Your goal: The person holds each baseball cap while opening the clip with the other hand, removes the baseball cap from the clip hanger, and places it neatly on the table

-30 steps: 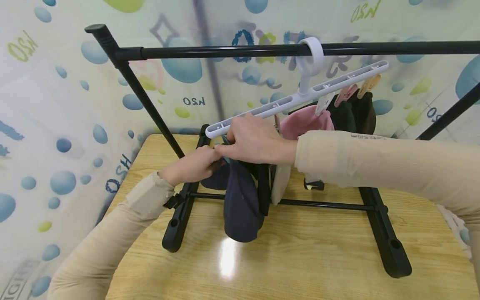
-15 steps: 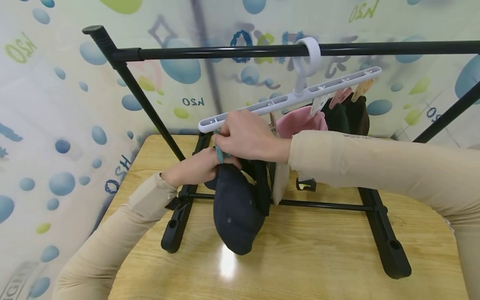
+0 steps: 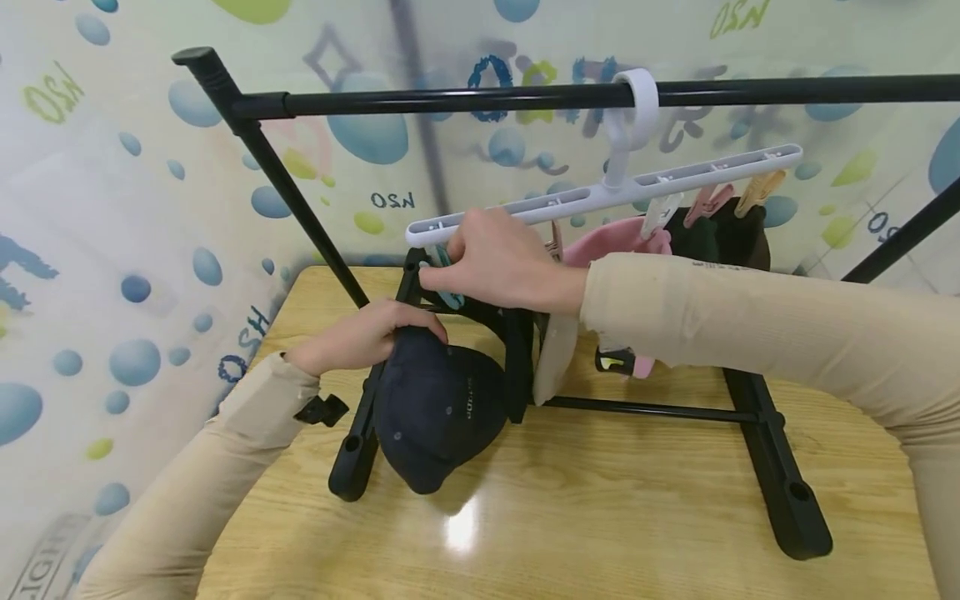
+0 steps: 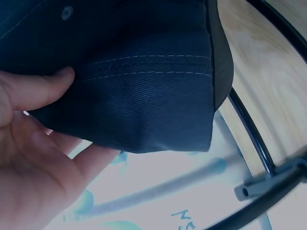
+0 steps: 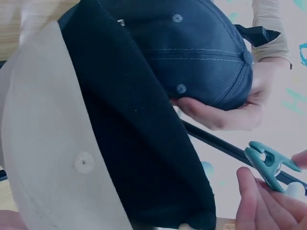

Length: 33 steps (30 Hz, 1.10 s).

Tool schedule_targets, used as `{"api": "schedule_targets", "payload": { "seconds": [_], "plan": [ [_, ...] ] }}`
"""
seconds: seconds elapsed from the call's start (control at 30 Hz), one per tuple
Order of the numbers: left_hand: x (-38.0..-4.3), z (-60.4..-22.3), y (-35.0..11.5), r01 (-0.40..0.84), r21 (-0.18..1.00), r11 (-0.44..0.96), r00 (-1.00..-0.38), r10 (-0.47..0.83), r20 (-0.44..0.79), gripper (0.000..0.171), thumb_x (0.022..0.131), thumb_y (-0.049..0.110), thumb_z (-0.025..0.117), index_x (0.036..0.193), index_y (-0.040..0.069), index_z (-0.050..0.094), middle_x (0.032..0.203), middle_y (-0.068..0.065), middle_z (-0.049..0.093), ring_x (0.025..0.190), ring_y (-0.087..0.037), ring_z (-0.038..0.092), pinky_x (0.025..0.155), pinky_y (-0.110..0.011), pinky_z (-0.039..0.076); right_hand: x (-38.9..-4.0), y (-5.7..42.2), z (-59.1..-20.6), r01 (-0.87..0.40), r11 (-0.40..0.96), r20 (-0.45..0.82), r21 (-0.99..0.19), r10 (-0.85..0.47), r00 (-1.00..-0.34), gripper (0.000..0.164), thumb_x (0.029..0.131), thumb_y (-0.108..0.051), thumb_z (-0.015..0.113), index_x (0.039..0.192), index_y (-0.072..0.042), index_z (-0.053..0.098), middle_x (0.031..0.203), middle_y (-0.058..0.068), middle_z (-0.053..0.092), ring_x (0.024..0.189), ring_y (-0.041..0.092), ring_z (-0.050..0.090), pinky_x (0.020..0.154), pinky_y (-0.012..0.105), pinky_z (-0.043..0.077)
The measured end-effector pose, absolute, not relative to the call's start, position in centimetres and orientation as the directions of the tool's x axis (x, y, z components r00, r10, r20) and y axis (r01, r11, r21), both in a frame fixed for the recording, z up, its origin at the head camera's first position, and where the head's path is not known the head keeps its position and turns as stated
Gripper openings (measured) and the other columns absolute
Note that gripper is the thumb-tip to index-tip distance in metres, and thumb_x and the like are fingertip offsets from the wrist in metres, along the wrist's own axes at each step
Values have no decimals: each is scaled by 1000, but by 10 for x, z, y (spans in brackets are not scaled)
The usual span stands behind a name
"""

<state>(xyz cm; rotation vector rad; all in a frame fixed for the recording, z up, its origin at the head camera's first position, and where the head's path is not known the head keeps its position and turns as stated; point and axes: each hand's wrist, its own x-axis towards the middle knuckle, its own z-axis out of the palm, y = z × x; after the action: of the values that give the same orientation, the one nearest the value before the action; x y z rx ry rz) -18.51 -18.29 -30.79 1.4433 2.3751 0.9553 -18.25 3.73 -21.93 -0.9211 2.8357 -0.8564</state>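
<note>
Against bubble-print wallpaper reading "OSN", over the wooden table, our left hand grips the navy cap while our right hand pinches the teal clip under the white hanger.

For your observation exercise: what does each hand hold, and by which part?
The left hand grips the navy cap by its edge. The right hand pinches the teal clip under the white hanger.

**Hidden and cropped parts**

The right hand covers most of the teal clip, so its jaws cannot be read in the head view. The black cap and beige cap overlap. In the left wrist view, the frame edge crops the navy cap. The dark caps behind the sleeve are partly hidden.
</note>
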Motion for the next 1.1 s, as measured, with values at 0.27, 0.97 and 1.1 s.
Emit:
{"api": "schedule_targets", "payload": {
  "seconds": [0.27, 0.97, 1.1],
  "plan": [
    [-182, -301, -204, 727, 608, 319, -523, 831, 189, 34, 90, -17, 50, 106, 8, 67, 103, 2, 67, 94, -13, 62, 83, -29, 48, -188, 41, -219, -515, 658, 148, -549, -530, -835, 52, 87, -36, 64, 48, -13, 38, 48, -3, 26, 39, 10, 21, 43, 24, 16],
    [-224, -311, -234, 490, 848, 202, -451, 891, 48, 30, 98, -10, 44, 114, -1, 67, 116, -18, 65, 112, -25, 60, 94, -33, 45, -190, 43, -218, -510, 656, 151, -557, -524, -838, 52, 86, -36, 65, 47, -13, 40, 46, -3, 28, 38, 10, 22, 42, 24, 17],
    [-234, -314, -235, 376, 891, 254, -461, 886, -59, 28, 99, -8, 42, 114, -4, 65, 121, -22, 62, 120, -27, 55, 99, -35, 42, -190, 42, -219, -503, 658, 137, -561, -525, -840, 52, 87, -36, 65, 47, -13, 39, 46, -3, 28, 38, 10, 21, 42, 24, 17]
  ]
}}
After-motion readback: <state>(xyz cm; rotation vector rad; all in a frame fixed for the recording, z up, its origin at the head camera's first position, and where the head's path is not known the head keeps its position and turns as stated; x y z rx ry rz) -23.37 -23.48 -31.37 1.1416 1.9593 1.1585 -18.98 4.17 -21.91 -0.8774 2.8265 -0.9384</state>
